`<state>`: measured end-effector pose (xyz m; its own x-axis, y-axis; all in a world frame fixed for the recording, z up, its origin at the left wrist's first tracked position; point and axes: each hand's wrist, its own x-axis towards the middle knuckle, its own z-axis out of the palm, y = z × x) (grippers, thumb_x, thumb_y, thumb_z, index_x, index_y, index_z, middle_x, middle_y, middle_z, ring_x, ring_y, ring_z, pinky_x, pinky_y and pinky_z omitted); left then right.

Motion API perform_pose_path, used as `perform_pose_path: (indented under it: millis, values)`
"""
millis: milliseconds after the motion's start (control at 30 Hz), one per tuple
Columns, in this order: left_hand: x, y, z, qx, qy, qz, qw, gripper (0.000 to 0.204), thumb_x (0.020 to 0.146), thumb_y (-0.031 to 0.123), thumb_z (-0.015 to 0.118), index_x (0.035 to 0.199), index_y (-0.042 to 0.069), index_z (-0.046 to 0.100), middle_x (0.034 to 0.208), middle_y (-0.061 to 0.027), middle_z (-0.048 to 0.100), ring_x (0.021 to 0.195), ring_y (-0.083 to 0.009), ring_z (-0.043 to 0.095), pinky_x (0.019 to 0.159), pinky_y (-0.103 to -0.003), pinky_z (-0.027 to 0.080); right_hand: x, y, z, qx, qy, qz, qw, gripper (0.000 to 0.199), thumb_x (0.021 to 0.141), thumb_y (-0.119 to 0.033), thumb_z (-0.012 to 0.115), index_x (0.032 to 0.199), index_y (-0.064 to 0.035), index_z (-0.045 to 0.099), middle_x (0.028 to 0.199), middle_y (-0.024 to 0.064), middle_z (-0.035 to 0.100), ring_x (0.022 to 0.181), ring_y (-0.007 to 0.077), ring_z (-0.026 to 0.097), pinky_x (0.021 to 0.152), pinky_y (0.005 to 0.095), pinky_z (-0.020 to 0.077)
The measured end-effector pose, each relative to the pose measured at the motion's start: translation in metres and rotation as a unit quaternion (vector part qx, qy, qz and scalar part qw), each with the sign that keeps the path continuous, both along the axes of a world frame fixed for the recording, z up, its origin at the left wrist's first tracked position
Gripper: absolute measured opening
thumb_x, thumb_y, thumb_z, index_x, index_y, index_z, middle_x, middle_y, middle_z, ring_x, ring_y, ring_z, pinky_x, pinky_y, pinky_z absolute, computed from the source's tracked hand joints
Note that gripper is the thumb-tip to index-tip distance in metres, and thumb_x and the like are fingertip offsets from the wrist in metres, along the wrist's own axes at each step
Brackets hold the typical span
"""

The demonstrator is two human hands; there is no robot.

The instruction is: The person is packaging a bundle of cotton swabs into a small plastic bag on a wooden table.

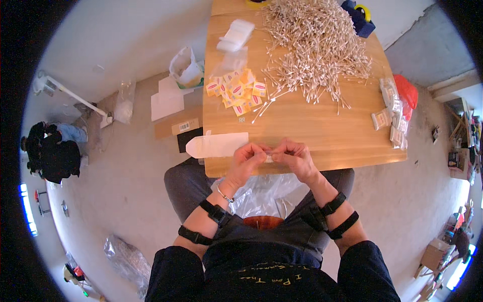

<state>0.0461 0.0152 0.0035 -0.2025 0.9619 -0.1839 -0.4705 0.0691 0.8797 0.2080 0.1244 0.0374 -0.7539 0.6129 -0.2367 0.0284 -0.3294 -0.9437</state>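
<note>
My left hand (250,160) and my right hand (297,159) meet at the table's near edge, both with fingers pinched. Between their fingertips is a small, thin whitish piece (269,158), mostly hidden by the fingers; its kind I cannot make out. Just left of my left hand lies a white card sheet (216,145), partly over the table's edge. Beyond the hands, several small yellow-and-white printed cards (235,90) lie in a loose heap. A big pile of cotton swabs (317,45) covers the far middle of the wooden table (322,136), with a few strays at its near side.
Clear plastic bags (235,35) lie stacked at the far left. Filled small packets (392,113) and a red bag (405,90) sit along the right edge. A dark blue tape dispenser (358,20) stands far right. Clear plastic sheeting (266,194) hangs over my lap.
</note>
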Motion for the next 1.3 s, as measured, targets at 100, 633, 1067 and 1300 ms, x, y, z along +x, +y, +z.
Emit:
perform_pose_path:
  millis: [100,633,1067,1300]
  values:
    - [-0.001,0.003,0.000,-0.009,-0.006,0.002,1.000,0.008,0.090,0.008,0.061,0.093,0.001,0.060,0.107,-0.0079,0.064,0.097,-0.0106,0.056,0.089,-0.028,0.045,0.000,0.000,-0.003,0.038,-0.020,-0.006,0.999,0.003,0.080,-0.005,0.070,0.081,-0.0034,0.067,0.080,-0.0014,0.060,0.079,0.0077,0.054,0.073,0.0240,0.0425]
    - [0.005,-0.015,0.037,0.210,0.716,0.159,0.647,0.023,0.064,0.001,0.073,0.086,0.009,0.070,0.091,-0.0008,0.064,0.088,-0.0233,0.058,0.076,-0.034,0.051,0.010,-0.008,0.007,0.698,-0.032,-0.018,0.715,0.027,0.067,-0.007,0.066,0.095,-0.0094,0.068,0.097,0.0035,0.061,0.092,0.0265,0.057,0.082,0.0387,0.0490]
    - [0.007,-0.008,0.050,0.216,0.769,0.110,0.591,0.031,0.066,0.012,0.067,0.097,0.010,0.072,0.087,0.0029,0.061,0.083,-0.0171,0.055,0.076,-0.034,0.046,0.013,-0.004,0.010,0.764,-0.061,-0.003,0.643,0.037,0.065,-0.011,0.063,0.101,-0.0051,0.068,0.089,0.0030,0.057,0.084,0.0217,0.057,0.072,0.0340,0.0494]
    - [0.010,-0.014,0.042,0.216,0.790,0.124,0.560,0.031,0.067,0.015,0.067,0.097,0.011,0.072,0.092,0.0038,0.062,0.088,-0.0156,0.056,0.077,-0.035,0.045,0.015,-0.009,0.008,0.800,-0.051,-0.002,0.598,0.036,0.067,-0.017,0.060,0.100,-0.0044,0.065,0.087,0.0014,0.054,0.086,0.0190,0.055,0.072,0.0329,0.0474]
